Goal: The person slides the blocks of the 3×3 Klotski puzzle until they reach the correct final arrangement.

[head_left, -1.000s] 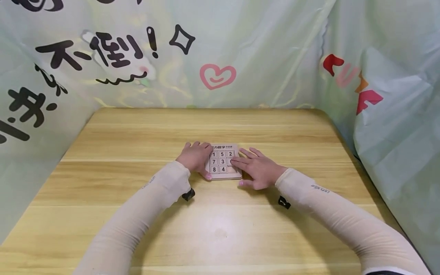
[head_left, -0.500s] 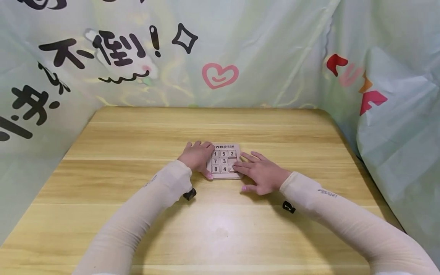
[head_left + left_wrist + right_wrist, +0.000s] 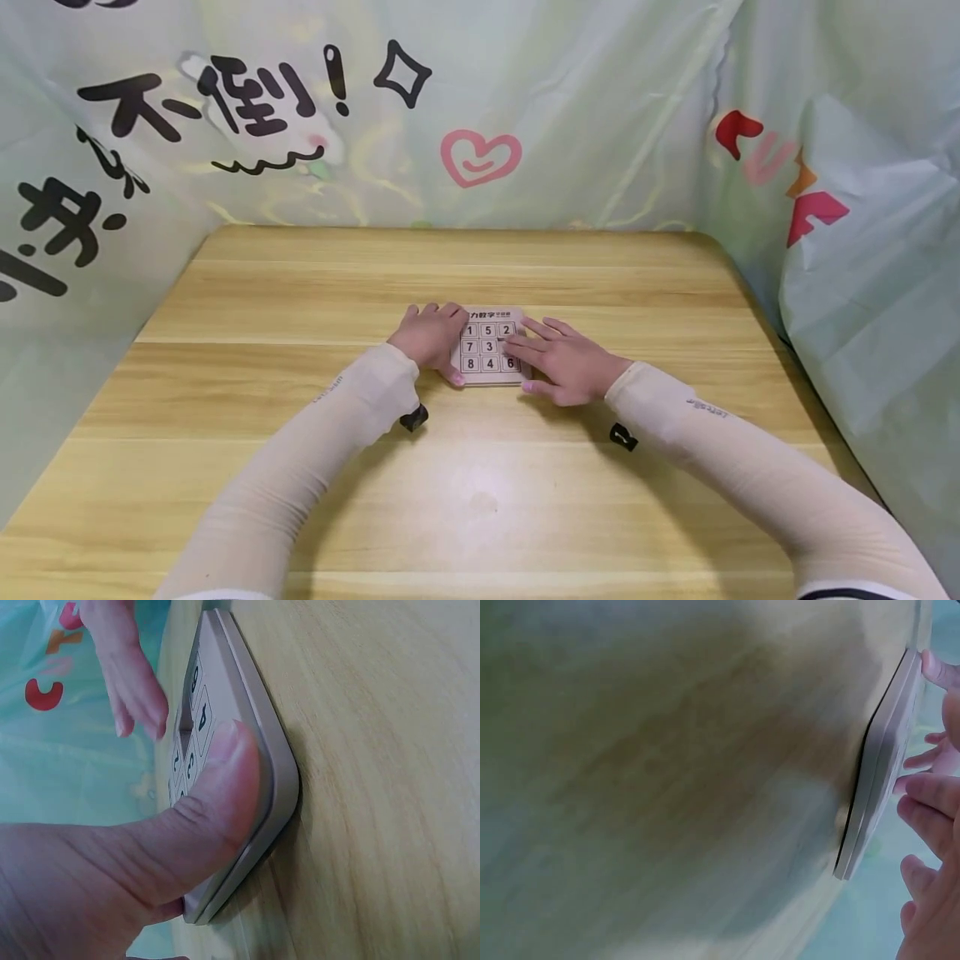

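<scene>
A flat, light-coloured sliding number puzzle (image 3: 480, 380) lies on the wooden table, its face up. Its rows read 1 5 2, then 7 3 and a slot partly under fingers, then 8 4 6. My left hand (image 3: 427, 337) holds the puzzle's left side, thumb on the near left corner and fingers by the far left corner. In the left wrist view the left thumb (image 3: 217, 787) presses on the corner. My right hand (image 3: 573, 362) reaches in from the right with fingers extended, fingertips over the middle right slot beside the 3.
The wooden table (image 3: 480, 500) extends round the puzzle on all sides. A pale green printed cloth (image 3: 585, 108) with black characters and a pink heart hangs behind and along both sides. Both forearms wear beige sleeves with black straps near the wrists.
The 6 tile has slid from the middle right slot down to the bottom right. My right hand moved nearer with it, then back up to the middle row. My left hand stays in place.
</scene>
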A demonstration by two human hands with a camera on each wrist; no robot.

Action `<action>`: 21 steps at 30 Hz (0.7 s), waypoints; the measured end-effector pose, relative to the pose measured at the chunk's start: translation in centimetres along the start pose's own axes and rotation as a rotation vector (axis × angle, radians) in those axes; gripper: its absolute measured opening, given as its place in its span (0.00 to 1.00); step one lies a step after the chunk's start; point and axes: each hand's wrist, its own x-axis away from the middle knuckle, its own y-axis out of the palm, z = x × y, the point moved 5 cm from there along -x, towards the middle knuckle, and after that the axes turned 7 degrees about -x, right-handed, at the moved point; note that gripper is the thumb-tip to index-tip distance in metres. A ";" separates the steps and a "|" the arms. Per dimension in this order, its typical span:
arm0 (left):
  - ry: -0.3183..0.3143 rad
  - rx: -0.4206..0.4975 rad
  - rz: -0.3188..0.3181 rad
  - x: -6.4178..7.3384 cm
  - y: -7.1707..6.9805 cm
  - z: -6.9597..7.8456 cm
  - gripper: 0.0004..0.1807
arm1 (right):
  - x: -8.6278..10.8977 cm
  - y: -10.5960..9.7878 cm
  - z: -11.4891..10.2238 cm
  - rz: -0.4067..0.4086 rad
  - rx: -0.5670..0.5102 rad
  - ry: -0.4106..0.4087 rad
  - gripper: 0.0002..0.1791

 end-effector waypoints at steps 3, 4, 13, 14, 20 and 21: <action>0.000 -0.001 -0.002 0.0 -0.1 0.0 0.62 | -0.6 0.2 0.0 -0.014 0.005 -0.005 0.33; 0.000 0.000 -0.002 0.0 -0.1 0.0 0.62 | -0.7 0.3 0.0 -0.020 0.012 -0.007 0.33; -0.008 0.007 -0.013 -0.3 0.1 0.0 0.63 | -1.8 0.6 -0.3 -0.055 0.060 -0.021 0.34; -0.009 0.006 -0.014 -0.3 0.1 -0.1 0.63 | -1.9 0.7 -0.3 -0.061 0.062 -0.020 0.34; -0.011 -0.028 -0.006 -0.5 0.2 -0.1 0.63 | -1.9 0.8 -0.2 -0.061 0.067 -0.031 0.33; -0.012 -0.030 -0.005 -0.5 0.2 -0.1 0.63 | -1.8 0.8 -0.2 -0.063 0.063 -0.031 0.33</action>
